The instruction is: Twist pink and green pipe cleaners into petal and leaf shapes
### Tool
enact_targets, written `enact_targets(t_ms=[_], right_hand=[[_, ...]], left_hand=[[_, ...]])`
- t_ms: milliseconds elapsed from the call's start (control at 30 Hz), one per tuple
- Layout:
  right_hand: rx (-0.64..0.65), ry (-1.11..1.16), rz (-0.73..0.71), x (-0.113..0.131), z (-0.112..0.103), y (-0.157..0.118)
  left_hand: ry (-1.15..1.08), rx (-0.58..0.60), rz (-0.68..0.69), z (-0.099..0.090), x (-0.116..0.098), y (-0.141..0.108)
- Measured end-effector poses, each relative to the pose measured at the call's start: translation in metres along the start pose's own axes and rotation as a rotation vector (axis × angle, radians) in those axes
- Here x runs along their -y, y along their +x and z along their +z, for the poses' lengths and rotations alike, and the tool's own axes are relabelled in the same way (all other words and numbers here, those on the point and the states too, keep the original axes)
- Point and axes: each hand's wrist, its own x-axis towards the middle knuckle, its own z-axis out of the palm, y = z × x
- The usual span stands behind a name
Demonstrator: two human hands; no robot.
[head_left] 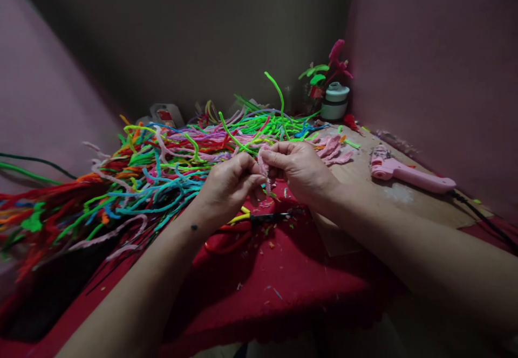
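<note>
Near the centre of the head view, a small fuzzy pink piece [265,172] hangs upright between my two hands. My right hand [301,169] pinches its upper end between thumb and forefinger. My left hand [234,180] is closed at the piece's left side, its fingertips touching or very near the lower part. Just below the hands, a cutting tool [267,218] with yellow and red handles lies on the red cloth [283,282]. Several pink petal-like pieces [334,150] lie right behind my right hand.
A large heap of coloured fuzzy stems [162,169] spreads across the left and back. To the right, a pink corded tool [413,172] lies on a brown board [364,185]. A pale jar [335,102] and a pink flower [338,59] stand at the back right corner.
</note>
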Motion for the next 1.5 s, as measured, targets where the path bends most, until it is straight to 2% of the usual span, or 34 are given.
enact_targets(t_ms=[100, 233, 333, 500, 600, 700, 800, 867, 967, 1067, 1200, 1333, 1433, 1500], right_hand=[[-0.033, -0.035, -0.021, 0.002, 0.001, -0.001], [-0.106, -0.103, -0.054, 0.007, 0.003, -0.002], [-0.067, -0.095, -0.033, 0.008, 0.004, -0.003], [-0.071, -0.197, 0.039, 0.008, 0.005, -0.007], [-0.07, -0.237, 0.046, 0.008, 0.006, -0.008], [-0.079, -0.232, 0.033, 0.005, 0.007, -0.007], [-0.055, -0.17, 0.04, 0.001, 0.006, -0.005], [-0.035, -0.153, 0.049, -0.001, 0.006, -0.005], [-0.026, -0.2, 0.054, 0.0, 0.006, -0.005], [0.002, -0.282, 0.0, 0.001, 0.007, -0.006], [-0.024, -0.352, -0.043, 0.001, 0.008, -0.007], [0.006, -0.123, 0.024, -0.002, 0.007, -0.007], [0.056, 0.07, 0.064, -0.005, 0.007, -0.006], [0.043, 0.141, 0.104, -0.007, 0.006, -0.005]], left_hand=[[0.063, -0.031, 0.012, -0.003, 0.002, 0.001], [-0.171, 0.069, -0.178, -0.006, 0.003, 0.003], [-0.233, 0.034, -0.233, -0.006, 0.003, 0.002], [-0.203, -0.075, -0.188, -0.002, 0.0, 0.002], [-0.087, -0.123, -0.163, 0.0, 0.0, 0.002], [0.077, -0.192, -0.053, 0.001, 0.002, 0.001], [0.198, -0.191, 0.027, 0.002, 0.006, -0.001], [0.255, -0.181, 0.032, 0.003, 0.008, -0.003], [0.314, -0.24, 0.018, 0.005, 0.009, -0.003], [0.264, -0.28, -0.018, 0.008, 0.011, -0.002], [0.106, -0.251, -0.089, 0.008, 0.008, 0.001], [-0.027, -0.214, -0.157, 0.002, 0.0, 0.002], [-0.156, -0.132, -0.217, -0.004, -0.001, 0.001], [-0.211, -0.085, -0.247, -0.007, 0.0, 0.001]])
